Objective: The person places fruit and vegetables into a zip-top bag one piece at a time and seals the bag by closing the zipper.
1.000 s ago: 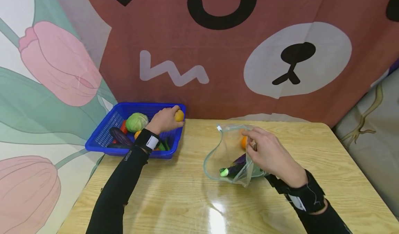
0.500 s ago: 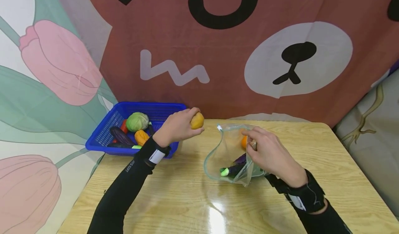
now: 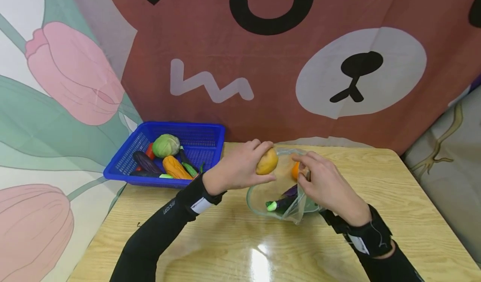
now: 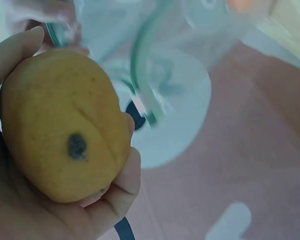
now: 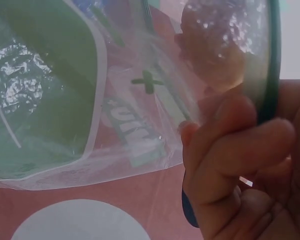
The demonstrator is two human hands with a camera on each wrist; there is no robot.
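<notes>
In the head view my left hand (image 3: 238, 165) grips a yellow-orange mango (image 3: 267, 162) at the left side of the mouth of a clear zip bag (image 3: 276, 184). The left wrist view shows a dark spot on the mango (image 4: 65, 130), with my fingers wrapped around it. My right hand (image 3: 325, 184) pinches the bag's edge, also seen close up in the right wrist view, where the bag (image 5: 45, 110) has green print. Inside the bag lie an orange (image 3: 295, 170) and dark eggplants (image 3: 279, 205), one with a green end. My right hand partly hides the orange.
A blue basket (image 3: 199, 127) stands at the back left. It holds a cabbage (image 3: 166, 145), a purple eggplant (image 3: 145, 162), a wrinkled orange-yellow vegetable (image 3: 174, 167) and other produce. A printed cloth (image 3: 210, 119) hangs behind the wooden table (image 3: 210, 240).
My left hand has lifted the mango out of the basket and carried it right, to the bag's mouth. My right hand has stayed in place on the bag.
</notes>
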